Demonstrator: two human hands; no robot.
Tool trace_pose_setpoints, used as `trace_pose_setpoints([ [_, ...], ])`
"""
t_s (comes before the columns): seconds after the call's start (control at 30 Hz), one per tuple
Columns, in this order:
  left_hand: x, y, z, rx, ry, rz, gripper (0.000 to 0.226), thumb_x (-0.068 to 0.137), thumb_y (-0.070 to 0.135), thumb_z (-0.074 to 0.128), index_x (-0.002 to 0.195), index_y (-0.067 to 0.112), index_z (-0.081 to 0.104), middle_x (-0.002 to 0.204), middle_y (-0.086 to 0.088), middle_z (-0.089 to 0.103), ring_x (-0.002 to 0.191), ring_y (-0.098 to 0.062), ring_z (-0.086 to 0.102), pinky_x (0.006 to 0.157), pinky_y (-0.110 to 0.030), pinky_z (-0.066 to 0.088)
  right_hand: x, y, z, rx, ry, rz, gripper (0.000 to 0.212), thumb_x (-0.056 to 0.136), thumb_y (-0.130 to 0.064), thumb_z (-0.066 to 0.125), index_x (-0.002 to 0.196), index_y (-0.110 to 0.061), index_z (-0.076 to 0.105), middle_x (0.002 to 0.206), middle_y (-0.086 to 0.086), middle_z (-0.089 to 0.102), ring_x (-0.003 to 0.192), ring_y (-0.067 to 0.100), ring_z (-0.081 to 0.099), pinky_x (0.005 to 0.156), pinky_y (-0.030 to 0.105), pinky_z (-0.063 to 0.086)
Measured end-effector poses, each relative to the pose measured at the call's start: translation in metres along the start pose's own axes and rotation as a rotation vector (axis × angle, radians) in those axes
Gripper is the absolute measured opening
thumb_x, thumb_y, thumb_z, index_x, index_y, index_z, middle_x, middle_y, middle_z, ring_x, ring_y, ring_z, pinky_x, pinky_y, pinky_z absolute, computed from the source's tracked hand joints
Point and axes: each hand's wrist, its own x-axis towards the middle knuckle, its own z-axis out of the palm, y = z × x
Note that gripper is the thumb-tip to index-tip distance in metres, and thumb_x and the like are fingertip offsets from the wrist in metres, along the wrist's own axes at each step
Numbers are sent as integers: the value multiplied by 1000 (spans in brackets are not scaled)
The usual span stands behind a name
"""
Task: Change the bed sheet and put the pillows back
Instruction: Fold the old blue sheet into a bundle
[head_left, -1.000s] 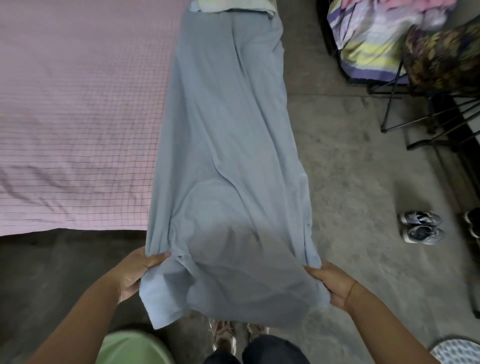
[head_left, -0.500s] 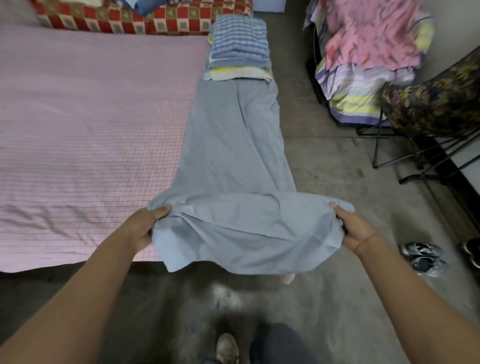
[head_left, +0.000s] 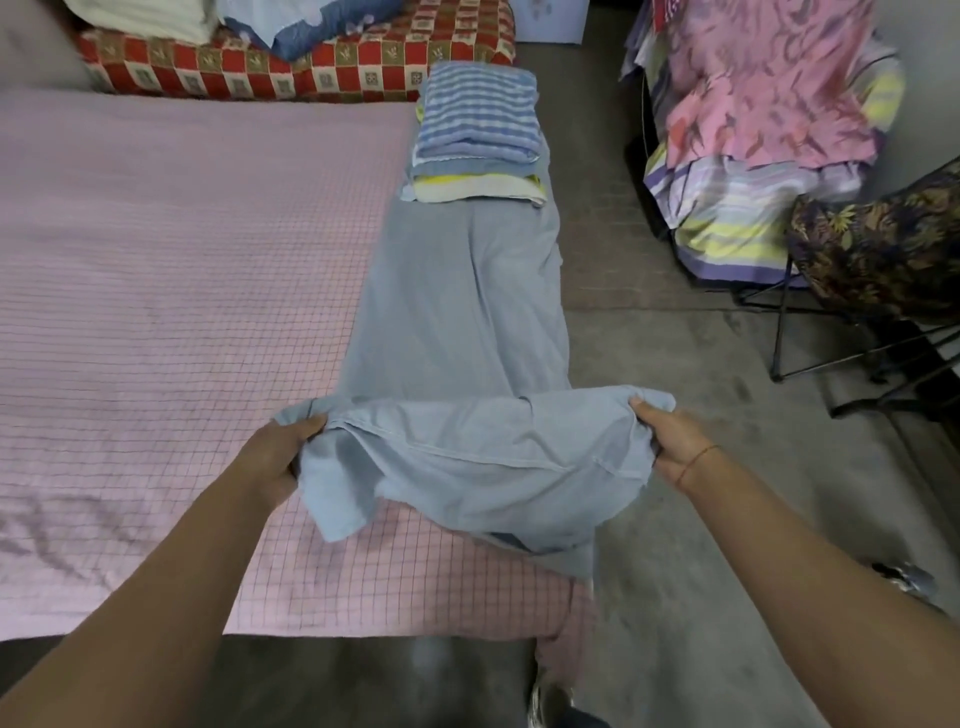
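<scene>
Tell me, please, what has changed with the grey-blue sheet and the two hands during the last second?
The left hand and the right hand carried the near end of the grey-blue sheet forward, from over the floor to above the pink checked sheet, folding it over the rest. Both still grip it. The pink checked sheet and the folded stack stayed in place.

A grey concrete floor (head_left: 675, 364) is seen on the right side of the frame. A chair (head_left: 878, 260) (with thin black metal legs) is placed at the upper right, and a heap of bright cloths (head_left: 753, 104) is piled beside it.
</scene>
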Motion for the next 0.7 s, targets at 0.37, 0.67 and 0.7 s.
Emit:
trace_pose_setpoints([
  [0.37, 120, 52, 55, -42, 302, 37, 37, 87, 16, 70, 119, 1, 58, 109, -12, 65, 95, -25, 61, 91, -38, 49, 152, -79, 41, -180, -33, 1, 44, 98, -18, 52, 138, 0, 46, 138, 16, 51, 112, 29, 57, 92, 37, 47],
  [0.67, 165, 67, 65, -124, 145, -17, 13, 80, 15, 75, 92, 17, 71, 97, 2, 68, 100, -18, 63, 88, -28, 51, 197, -89, 79, -264, -112, 58, 31, 102, -31, 44, 121, -11, 57, 110, 5, 60, 80, 13, 56, 76, 27, 54],
  [0.7, 166, 59, 66, -105, 122, -38, 10, 80, 18, 75, 89, 19, 70, 95, 3, 68, 97, -16, 62, 85, -28, 51, 191, -77, 75, -268, -84, 80, 26, 102, -29, 44, 111, -12, 61, 100, 3, 60, 81, 14, 55, 71, 23, 51],
])
